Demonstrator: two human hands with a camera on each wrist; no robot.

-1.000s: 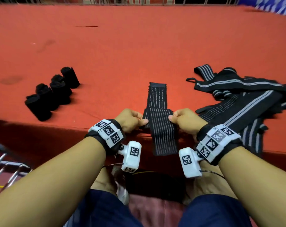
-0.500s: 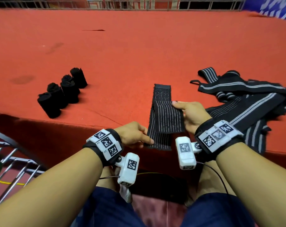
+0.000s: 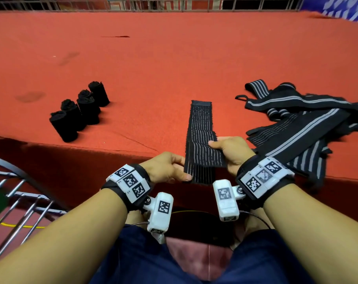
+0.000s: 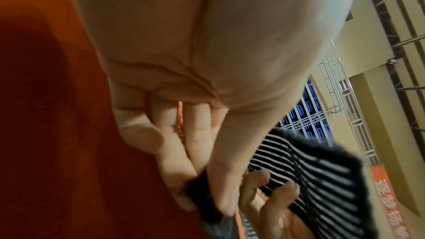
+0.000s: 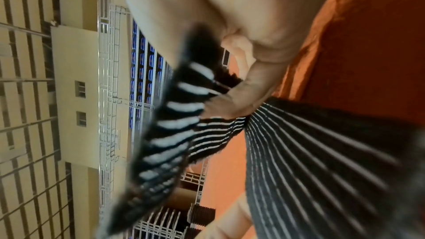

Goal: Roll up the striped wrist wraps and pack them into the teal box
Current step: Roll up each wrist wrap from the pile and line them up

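A black wrist wrap with thin grey stripes (image 3: 200, 124) lies lengthwise on the red table, its near end folded back over itself at the table's front edge. My left hand (image 3: 170, 169) pinches the wrap's near left corner (image 4: 202, 197) between thumb and fingers. My right hand (image 3: 229, 150) grips the folded flap (image 5: 184, 124) at its right edge, thumb on top. Several rolled black wraps (image 3: 77, 111) stand in a row at the left. A heap of unrolled striped wraps (image 3: 301, 128) lies at the right. No teal box is in view.
The red cloth-covered table (image 3: 174, 64) stretches far ahead, its front edge (image 3: 92, 146) dropping just before my hands. A metal rack (image 3: 20, 203) stands low at the left beside my knees. Railings (image 3: 174, 5) run behind the table.
The wrap's near end, which hung over the table edge, has been folded up and back by my right hand. My left hand slid down to the near corner.
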